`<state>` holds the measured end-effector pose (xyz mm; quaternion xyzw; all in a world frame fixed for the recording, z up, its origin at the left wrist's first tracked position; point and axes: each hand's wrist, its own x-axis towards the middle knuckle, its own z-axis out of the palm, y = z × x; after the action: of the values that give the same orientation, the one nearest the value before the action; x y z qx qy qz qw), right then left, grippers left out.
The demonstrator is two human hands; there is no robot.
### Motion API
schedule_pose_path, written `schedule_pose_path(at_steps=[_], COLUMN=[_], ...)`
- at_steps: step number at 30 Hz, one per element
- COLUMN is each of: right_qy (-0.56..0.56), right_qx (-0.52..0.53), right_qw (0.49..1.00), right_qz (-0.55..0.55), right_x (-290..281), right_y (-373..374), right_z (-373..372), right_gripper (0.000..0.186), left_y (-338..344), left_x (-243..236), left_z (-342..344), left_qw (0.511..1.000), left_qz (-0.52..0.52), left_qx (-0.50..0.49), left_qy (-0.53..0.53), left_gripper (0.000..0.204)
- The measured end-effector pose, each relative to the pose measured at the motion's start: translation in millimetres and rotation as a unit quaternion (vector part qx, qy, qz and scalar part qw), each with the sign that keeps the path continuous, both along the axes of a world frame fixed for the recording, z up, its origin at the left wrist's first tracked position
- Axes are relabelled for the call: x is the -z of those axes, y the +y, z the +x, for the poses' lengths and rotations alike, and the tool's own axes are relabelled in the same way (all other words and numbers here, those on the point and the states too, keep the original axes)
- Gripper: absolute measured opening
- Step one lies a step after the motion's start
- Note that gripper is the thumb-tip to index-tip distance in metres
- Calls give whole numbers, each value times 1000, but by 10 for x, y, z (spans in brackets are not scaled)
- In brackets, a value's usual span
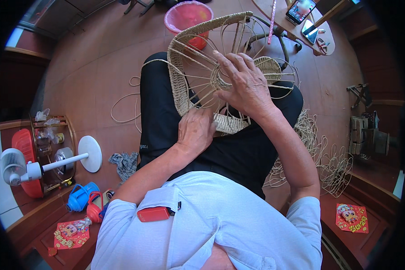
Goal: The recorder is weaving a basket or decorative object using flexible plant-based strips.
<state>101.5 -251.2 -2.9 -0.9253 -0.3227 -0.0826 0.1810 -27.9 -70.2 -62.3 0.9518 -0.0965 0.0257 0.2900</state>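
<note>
A straw-coloured woven rope frame [179,85] rests across my lap and knees. Its band is closely woven, and loose cord spokes run inward to a small coiled ring [219,80] at the middle. My left hand [196,129] is closed at the near left corner of the frame, gripping the edge; its fingertips are partly hidden. Over the ring lies my right hand [247,84], its fingers stretched out and its thumb apart. A rounded woven section [269,67] shows beyond the right hand.
Loose cord [308,139] lies heaped on the floor to the right. A pink and red bucket [189,18] stands ahead. At the far right, a small table [330,38] holds two phones and pliers [321,45]. A white fan [24,171] and blue jug [82,197] are at left.
</note>
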Motion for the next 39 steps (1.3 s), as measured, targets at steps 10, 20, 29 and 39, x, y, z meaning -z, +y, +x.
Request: schedule_pose_path(at_steps=[10,20,29,39], right_qy=[13,-191,-103,-54], right_qx=[-13,-95,-186,64], right_qw=[1000,971,963,995], right_qz=[-23,-107,-166,-61], right_x=[-231,-118,8,-560], right_y=[-110,-79,89,-191], right_z=[104,399,576,1302], right_gripper=[82,69,62,54], left_y=[-70,-722,-844,-72], left_x=[-199,-250,-203,-615], left_z=[20,273,2,109], left_qw=[993,992,978,986], left_qz=[33,-113,-164,-100], left_qx=[20,54,116,112], left_qy=[-112,-30,54,-73], left_gripper=[7,12,10,11])
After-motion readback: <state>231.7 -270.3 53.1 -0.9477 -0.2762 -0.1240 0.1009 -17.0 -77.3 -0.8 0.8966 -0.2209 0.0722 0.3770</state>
